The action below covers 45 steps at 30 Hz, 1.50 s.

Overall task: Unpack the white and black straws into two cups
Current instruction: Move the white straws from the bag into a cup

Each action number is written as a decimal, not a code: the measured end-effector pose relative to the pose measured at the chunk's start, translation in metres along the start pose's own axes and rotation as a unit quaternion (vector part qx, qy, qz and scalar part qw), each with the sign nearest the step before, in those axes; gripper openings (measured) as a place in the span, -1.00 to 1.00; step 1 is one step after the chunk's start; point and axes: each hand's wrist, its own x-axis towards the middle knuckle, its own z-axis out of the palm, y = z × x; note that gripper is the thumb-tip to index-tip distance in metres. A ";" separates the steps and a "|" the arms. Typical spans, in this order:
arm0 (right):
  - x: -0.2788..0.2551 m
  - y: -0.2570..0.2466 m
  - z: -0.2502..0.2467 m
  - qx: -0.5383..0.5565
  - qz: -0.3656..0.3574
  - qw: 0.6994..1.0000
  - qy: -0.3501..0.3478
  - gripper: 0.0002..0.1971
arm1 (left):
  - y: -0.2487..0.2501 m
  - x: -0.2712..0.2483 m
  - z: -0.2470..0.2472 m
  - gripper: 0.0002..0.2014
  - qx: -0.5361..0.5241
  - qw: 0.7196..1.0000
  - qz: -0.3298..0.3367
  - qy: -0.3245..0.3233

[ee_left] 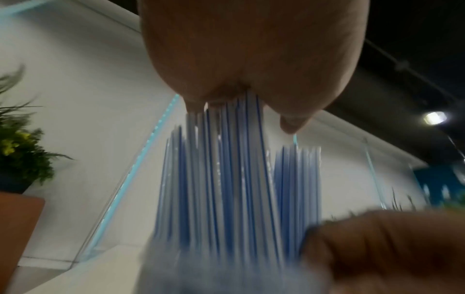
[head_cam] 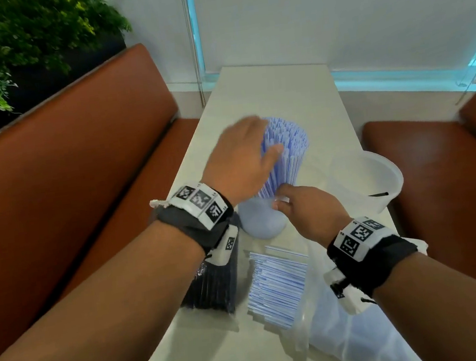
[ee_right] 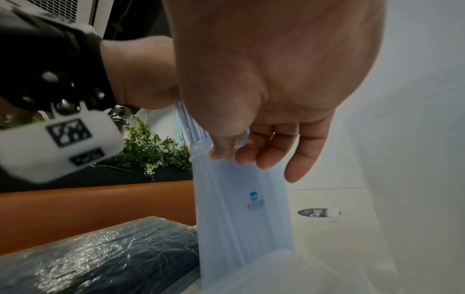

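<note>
Between two orange benches (head_cam: 75, 182), a narrow table (head_cam: 273, 86) held two cups: the left hand (head_cam: 237, 162) lay flat on white straws (head_cam: 287, 150) in one cup (head_cam: 261, 222), whose rim the right hand (head_cam: 309, 210) pinched; the second cup (head_cam: 380, 180) stood nearby.

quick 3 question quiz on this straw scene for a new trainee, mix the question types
1. True or false: the black straws in their clear plastic pack are already unpacked.
2. Which hand steadies the translucent plastic cup of white, blue-striped wrapped straws at its rim? A left hand B right hand
3. Fill in: the second translucent plastic cup holds only one ___ straw.

Key: 1 false. 2 B. 3 black.
</note>
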 end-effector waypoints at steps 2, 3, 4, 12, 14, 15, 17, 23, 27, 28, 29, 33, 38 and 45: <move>-0.001 0.000 0.000 0.003 -0.003 1.000 -0.003 -0.73 | -0.003 -0.003 0.007 -0.42 0.046 0.998 0.021 -0.044; -0.001 0.000 0.000 0.004 -0.007 1.000 -0.003 -0.73 | -0.004 -0.003 0.006 -0.41 0.036 0.999 0.016 -0.035; -0.001 0.000 0.000 0.004 -0.008 1.000 -0.001 -0.73 | -0.004 -0.002 0.005 -0.40 0.021 1.000 0.015 -0.007; -0.002 -0.001 -0.001 0.004 -0.015 1.000 -0.004 -0.73 | -0.003 -0.003 0.008 -0.41 0.090 0.993 0.021 -0.073; -0.010 -0.002 -0.002 0.007 -0.032 0.999 0.020 -0.70 | 0.000 -0.005 -0.006 -0.39 0.042 0.998 0.014 -0.052; -0.018 -0.003 -0.002 0.008 -0.038 0.998 0.051 -0.67 | 0.003 -0.009 -0.012 -0.40 0.006 1.000 0.005 -0.030; -0.035 -0.001 0.002 -0.013 -0.015 0.993 0.115 -0.73 | 0.006 -0.022 -0.026 -0.53 -0.067 0.996 0.006 0.058; -0.060 0.026 0.020 -0.118 0.238 0.962 -0.069 -0.37 | 0.029 -0.073 -0.032 -0.83 -0.174 0.977 0.074 0.094; -0.056 0.026 0.026 -0.102 0.232 0.959 -0.124 -0.66 | 0.034 -0.093 0.017 -0.79 -0.080 0.961 0.029 -0.263; -0.055 0.025 0.027 -0.090 0.229 0.962 -0.119 -0.71 | 0.033 -0.098 0.032 -0.78 -0.056 0.941 0.024 -0.334; -0.055 0.025 0.026 -0.079 0.227 0.964 -0.112 -0.74 | 0.033 -0.103 0.047 -0.71 -0.040 0.923 0.025 -0.383; -0.055 0.023 0.021 -0.052 0.217 0.970 -0.097 -0.78 | 0.043 -0.114 0.094 -0.37 -0.037 0.902 0.044 -0.428; -0.054 0.025 0.017 -0.030 0.228 0.969 -0.091 -0.83 | 0.052 -0.109 0.115 -0.41 0.007 0.889 0.062 -0.453; -0.056 0.029 0.020 -0.018 0.211 0.973 -0.095 -0.80 | 0.058 -0.107 0.128 -0.64 0.000 0.894 0.057 -0.444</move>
